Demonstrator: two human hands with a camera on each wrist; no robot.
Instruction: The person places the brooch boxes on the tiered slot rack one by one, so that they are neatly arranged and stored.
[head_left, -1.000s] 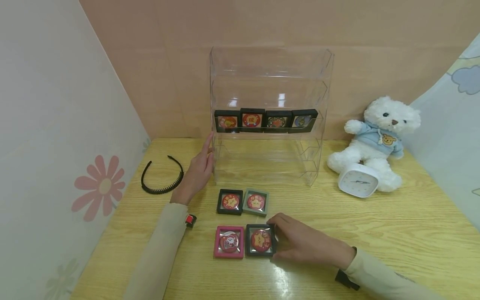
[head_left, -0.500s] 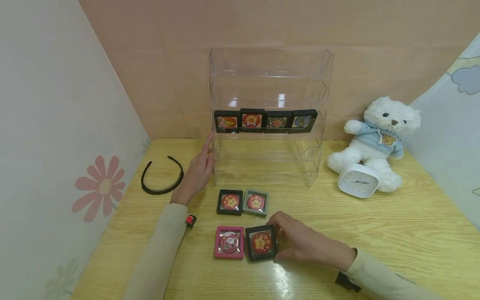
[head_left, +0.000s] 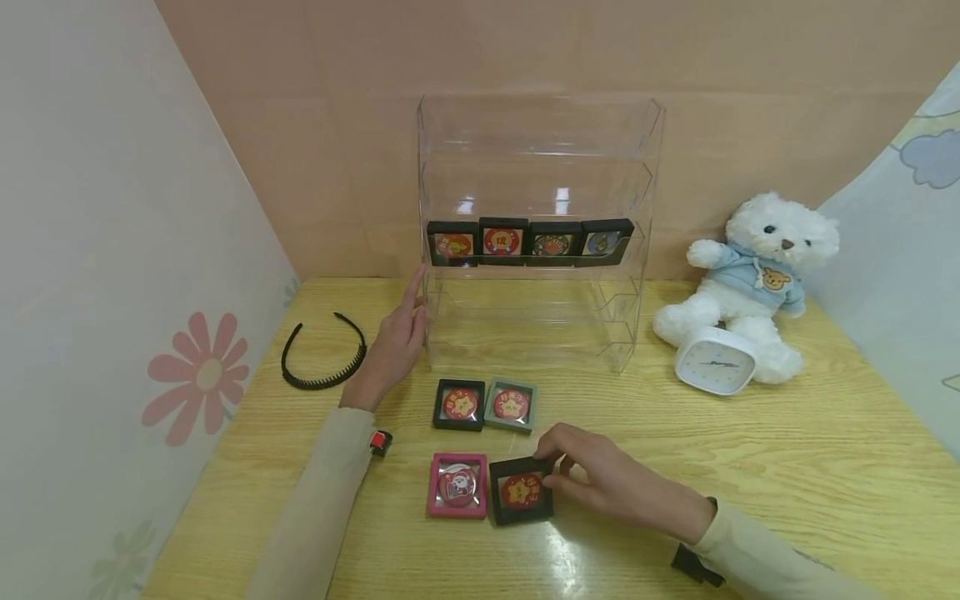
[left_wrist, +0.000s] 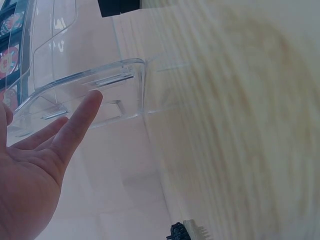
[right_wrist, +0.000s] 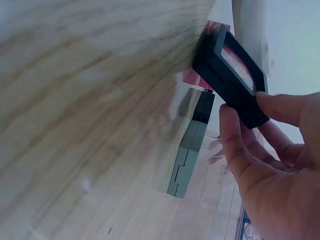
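Observation:
My right hand [head_left: 600, 475] pinches a black display case [head_left: 521, 492] by its right side, thumb on the front. Inside the case is a red round badge with a yellow star. In the right wrist view, that black case [right_wrist: 232, 75] is tilted and raised off the table. A pink-framed case [head_left: 457, 486] lies just left of it. Behind them lie another black case [head_left: 460, 405] and a grey-green case [head_left: 512, 406], side by side. My left hand [head_left: 390, 346] rests extended fingers against the left side of a clear tiered rack [head_left: 532, 358].
Several black-framed badge cases [head_left: 505, 242] stand in a row on the rack's middle tier. A black toothed headband [head_left: 324, 382] lies left of my left hand. At the right sit a white teddy bear [head_left: 761, 279] and a white clock [head_left: 716, 361] on the wooden table [head_left: 750, 467].
The black case in my right hand has tilted and come up off the table. My right thumb has moved onto its front. My left hand stays at the rack.

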